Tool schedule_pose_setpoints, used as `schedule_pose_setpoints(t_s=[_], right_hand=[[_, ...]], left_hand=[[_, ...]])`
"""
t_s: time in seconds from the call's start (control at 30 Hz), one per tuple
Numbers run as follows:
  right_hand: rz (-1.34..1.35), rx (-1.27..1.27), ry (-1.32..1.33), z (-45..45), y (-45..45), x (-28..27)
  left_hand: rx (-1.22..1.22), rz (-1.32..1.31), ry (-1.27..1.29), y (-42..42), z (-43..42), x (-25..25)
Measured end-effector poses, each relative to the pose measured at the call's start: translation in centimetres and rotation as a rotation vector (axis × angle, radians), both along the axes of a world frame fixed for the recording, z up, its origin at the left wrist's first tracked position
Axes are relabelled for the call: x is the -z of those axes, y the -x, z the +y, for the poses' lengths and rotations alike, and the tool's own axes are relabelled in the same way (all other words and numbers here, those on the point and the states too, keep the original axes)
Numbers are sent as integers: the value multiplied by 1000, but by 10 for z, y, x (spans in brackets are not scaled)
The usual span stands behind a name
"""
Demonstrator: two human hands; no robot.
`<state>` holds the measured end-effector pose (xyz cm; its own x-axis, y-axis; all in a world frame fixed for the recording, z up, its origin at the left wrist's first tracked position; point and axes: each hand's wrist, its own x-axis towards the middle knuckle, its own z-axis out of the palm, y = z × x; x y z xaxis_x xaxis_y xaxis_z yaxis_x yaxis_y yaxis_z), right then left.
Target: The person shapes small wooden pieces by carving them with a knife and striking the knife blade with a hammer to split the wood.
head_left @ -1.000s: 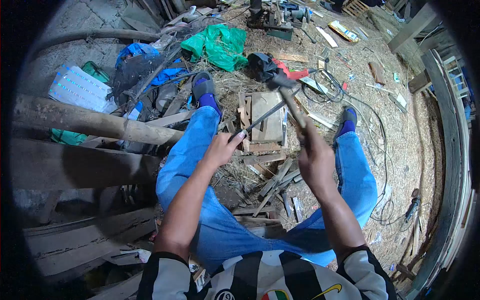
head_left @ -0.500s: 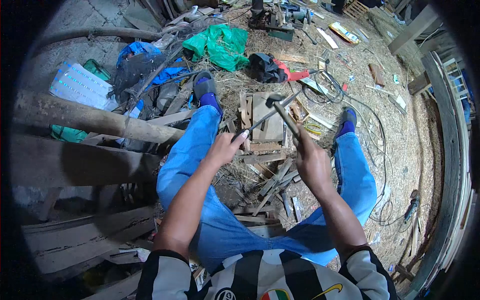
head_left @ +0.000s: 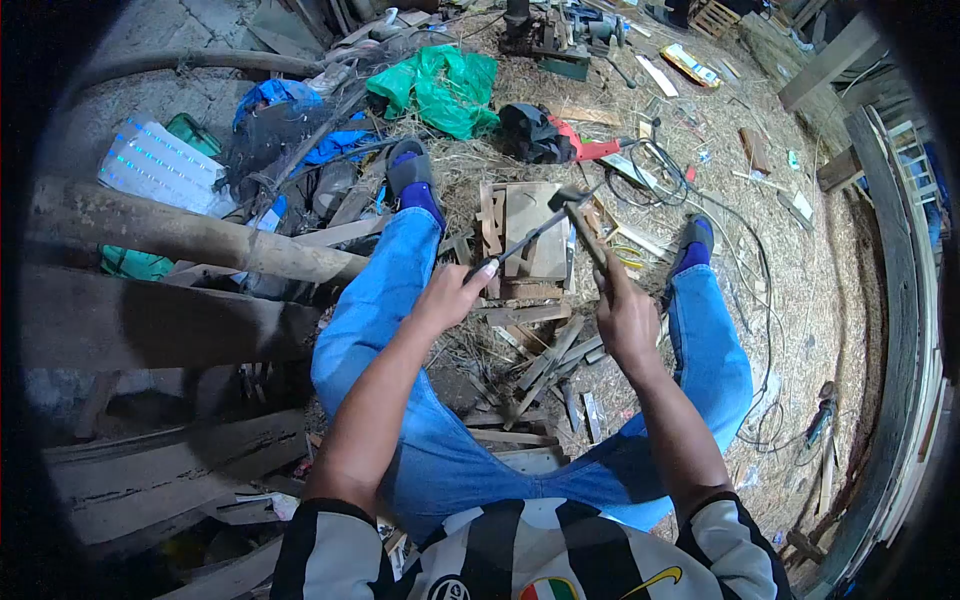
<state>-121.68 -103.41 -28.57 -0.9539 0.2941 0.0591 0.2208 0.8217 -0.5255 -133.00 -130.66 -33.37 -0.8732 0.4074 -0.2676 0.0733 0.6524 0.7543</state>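
My left hand [head_left: 450, 295] is wrapped round the dark handle of a long thin blade [head_left: 528, 236], which slants up and right over a wooden block [head_left: 535, 258]. In my right hand [head_left: 628, 315] is the wooden handle of a hammer [head_left: 582, 222]. The hammer's dark head lies over the blade's upper part; whether they touch I cannot tell. Small wood pieces [head_left: 490, 222] stand along the block's left side, and the block sits on the ground between my feet.
A green plastic bag [head_left: 450, 90] and a red power tool [head_left: 590, 148] with a black cable lie beyond the block. Wood scraps [head_left: 550, 365] are strewn between my legs. A thick pole [head_left: 190, 235] runs at the left, and long boards [head_left: 895, 260] stand at the right.
The hammer in my right hand has swung down and shifted slightly, its head now over the blade. My left hand and the blade have barely moved.
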Motion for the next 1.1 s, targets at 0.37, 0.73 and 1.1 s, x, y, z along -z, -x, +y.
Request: schedule_pose_setpoints(t_s=[0.37, 0.73, 1.1], right_hand=[[-112, 41, 22, 6, -2, 34], [-12, 20, 29, 10, -4, 56], [-98, 6, 76, 2, -3, 40]], left_hand=[[10, 11, -13, 0, 1, 0], [32, 29, 40, 2, 2, 2], [55, 20, 80, 2, 3, 4]])
